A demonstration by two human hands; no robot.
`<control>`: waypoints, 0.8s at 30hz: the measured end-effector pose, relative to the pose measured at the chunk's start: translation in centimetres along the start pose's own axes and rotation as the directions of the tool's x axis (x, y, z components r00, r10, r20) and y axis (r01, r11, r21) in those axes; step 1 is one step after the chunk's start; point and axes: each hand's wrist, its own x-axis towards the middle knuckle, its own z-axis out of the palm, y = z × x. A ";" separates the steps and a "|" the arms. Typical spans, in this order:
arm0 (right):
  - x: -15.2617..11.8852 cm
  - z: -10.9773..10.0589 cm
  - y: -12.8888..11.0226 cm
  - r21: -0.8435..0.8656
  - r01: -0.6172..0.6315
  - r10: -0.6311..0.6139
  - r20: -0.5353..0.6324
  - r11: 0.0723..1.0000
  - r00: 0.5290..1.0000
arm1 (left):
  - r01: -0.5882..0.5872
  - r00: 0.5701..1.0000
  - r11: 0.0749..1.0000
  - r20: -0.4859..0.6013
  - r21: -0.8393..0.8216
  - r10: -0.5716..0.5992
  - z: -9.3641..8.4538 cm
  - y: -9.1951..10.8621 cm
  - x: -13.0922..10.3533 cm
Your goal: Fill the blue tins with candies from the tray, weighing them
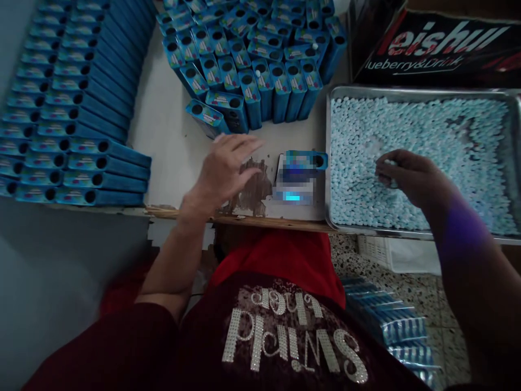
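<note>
My right hand (pixel 401 172) is over a metal tray (pixel 329 157) with its fingertips pinched together on a few pale blue pellets. A wide layer of small, oval, pale blue pellets (pixel 423 125) fills the tray. My left hand (pixel 228 168) hovers above the table with its fingers apart and nothing in it. Just beyond it, a slim blue box (pixel 207 117) leans at the front of a group of upright boxes. Between my hands lies another blue box (pixel 321 161) with a dark round hole in its end, beside a pixelated patch that hides the surface there.
Blue boxes (pixel 106 163) are stacked high at the left. Several upright boxes (pixel 280 79) with dark round holes stand at the back. A black printed carton (pixel 443 51) is behind the tray. Below the table edge (pixel 260 221), wrapped blue packs (pixel 402 326) and a white crate (pixel 382 252) sit on the floor.
</note>
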 end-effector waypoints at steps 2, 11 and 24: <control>0.4 0.2 -0.2 0.197 -0.154 0.152 0.025 0.968 0.988 | 0.005 0.995 0.993 -0.096 -0.117 -0.017 1.3 1.0 0.6; -0.5 2.2 0.3 0.188 0.184 -0.212 0.137 0.965 0.968 | -0.006 0.951 0.896 -0.280 -0.443 -0.132 7.9 2.5 1.2; 1.6 7.8 -3.0 0.726 -0.205 -0.033 0.299 0.656 0.954 | -0.434 0.789 0.866 -0.359 0.250 0.499 3.5 11.4 10.6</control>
